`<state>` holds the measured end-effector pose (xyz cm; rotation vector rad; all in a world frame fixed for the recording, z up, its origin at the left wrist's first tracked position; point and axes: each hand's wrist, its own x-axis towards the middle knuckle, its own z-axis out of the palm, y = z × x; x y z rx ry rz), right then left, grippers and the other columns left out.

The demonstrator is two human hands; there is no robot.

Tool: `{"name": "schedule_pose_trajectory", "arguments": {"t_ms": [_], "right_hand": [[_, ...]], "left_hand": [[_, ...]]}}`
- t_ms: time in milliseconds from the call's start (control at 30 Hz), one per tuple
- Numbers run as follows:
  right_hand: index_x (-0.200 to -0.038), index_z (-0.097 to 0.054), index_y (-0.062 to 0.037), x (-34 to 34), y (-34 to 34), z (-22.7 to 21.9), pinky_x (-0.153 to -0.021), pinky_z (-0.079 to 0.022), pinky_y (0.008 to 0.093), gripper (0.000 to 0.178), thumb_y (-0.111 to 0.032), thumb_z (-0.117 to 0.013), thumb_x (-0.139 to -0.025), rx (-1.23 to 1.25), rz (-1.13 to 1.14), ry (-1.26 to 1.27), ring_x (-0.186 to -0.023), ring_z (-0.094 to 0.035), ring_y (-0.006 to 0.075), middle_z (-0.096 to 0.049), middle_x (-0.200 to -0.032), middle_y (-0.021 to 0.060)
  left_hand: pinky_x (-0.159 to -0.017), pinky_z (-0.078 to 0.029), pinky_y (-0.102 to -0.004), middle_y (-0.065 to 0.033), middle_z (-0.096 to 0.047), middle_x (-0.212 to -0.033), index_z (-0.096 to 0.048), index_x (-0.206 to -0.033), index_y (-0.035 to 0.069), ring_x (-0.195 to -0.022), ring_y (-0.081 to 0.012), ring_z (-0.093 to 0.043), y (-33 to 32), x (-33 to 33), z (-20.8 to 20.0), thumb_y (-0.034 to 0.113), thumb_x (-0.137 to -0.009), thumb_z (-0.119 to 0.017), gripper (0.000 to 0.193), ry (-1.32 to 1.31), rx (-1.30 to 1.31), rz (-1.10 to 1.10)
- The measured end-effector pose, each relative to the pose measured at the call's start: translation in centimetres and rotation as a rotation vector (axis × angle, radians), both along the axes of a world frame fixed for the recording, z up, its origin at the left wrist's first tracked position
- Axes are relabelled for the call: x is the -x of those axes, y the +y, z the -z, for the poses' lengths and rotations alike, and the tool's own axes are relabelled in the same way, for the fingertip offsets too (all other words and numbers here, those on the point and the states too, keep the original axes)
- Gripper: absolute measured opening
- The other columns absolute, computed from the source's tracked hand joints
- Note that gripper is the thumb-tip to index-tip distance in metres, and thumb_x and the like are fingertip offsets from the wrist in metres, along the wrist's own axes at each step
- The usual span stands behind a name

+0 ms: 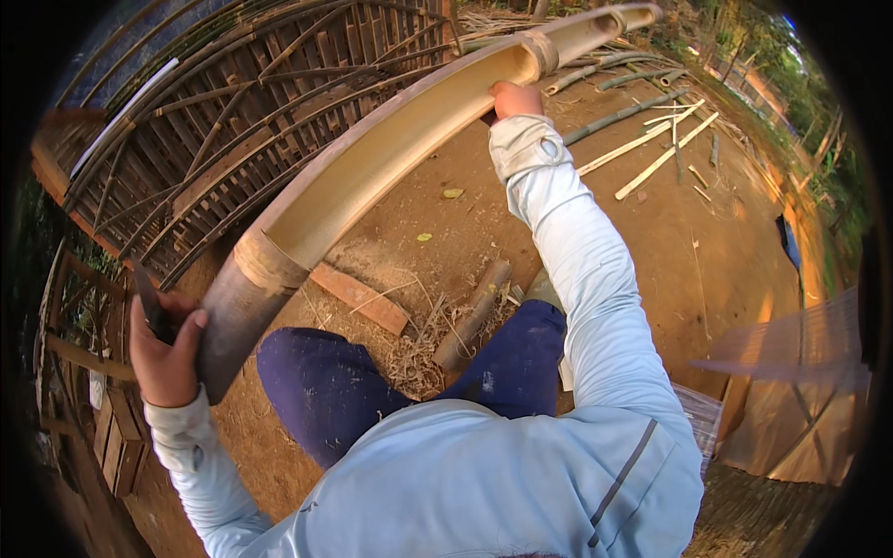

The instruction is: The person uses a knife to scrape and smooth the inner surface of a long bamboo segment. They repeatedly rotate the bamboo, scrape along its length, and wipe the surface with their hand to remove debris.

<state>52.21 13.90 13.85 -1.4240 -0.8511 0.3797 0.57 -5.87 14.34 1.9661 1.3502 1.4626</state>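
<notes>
A long bamboo pole [321, 200] slants across my front, from low on the left to far on the upper right. A long stretch of its side is cut open, showing a pale hollow; its near end past the node is still round and dark. At that near end, my left hand [167, 358] is closed on a dark-bladed knife [152, 302], its thumb against or very close to the bamboo. My right hand [517, 99] grips the right edge of the opening just before a farther node; most of its fingers are hidden. My knees are below the pole.
Wood shavings [414, 358] lie between my feet beside a short log [473, 316] and a reddish block [361, 296]. A slatted bamboo frame [270, 102] stands at left. Pale strips [665, 156] and green bamboo poles [623, 116] lie ahead right.
</notes>
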Motion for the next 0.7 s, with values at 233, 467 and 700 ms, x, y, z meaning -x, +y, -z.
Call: {"name": "schedule_pose_trajectory", "arguments": {"t_ms": [233,467,700], "right_hand": [[-0.131,-0.047,0.0049,7.2,-4.5,11.6,-0.091,-0.059,0.0556,0.041,0.006,-0.054,-0.09,-0.163,-0.409,0.84,-0.111,-0.063,0.0403,-0.057,-0.126,0.022],[-0.128,-0.05,0.0025,11.8,-4.7,22.7,-0.084,-0.061,0.0513,0.04,0.006,-0.055,-0.088,-0.003,-0.411,1.05,-0.106,-0.065,0.0364,-0.059,-0.121,0.0186],[-0.127,-0.049,0.0052,15.4,-5.0,27.3,-0.093,-0.057,0.0473,0.038,0.006,-0.057,-0.09,0.064,-0.476,1.133,-0.11,-0.063,0.0354,-0.059,-0.124,0.0189]], "left_hand": [[-0.077,-0.048,-0.0259,-0.0019,-0.059,-0.086,-0.052,-0.108,0.002,-0.08,-0.0101,-0.057,-2.5,3.7,-2.2,0.014,-0.097,-0.067,0.022,0.022,0.14,-0.121],[-0.077,-0.05,-0.0264,-0.0021,-0.058,-0.086,-0.054,-0.105,0.002,-0.078,-0.01,-0.057,-6.3,4.4,1.6,0.013,-0.099,-0.064,0.016,-0.023,0.133,-0.3],[-0.071,-0.047,-0.0258,-0.0026,-0.058,-0.085,-0.056,-0.101,0.003,-0.074,-0.0112,-0.056,-8.7,4.8,2.4,0.011,-0.099,-0.062,0.011,-0.123,-0.007,-0.402]]}}
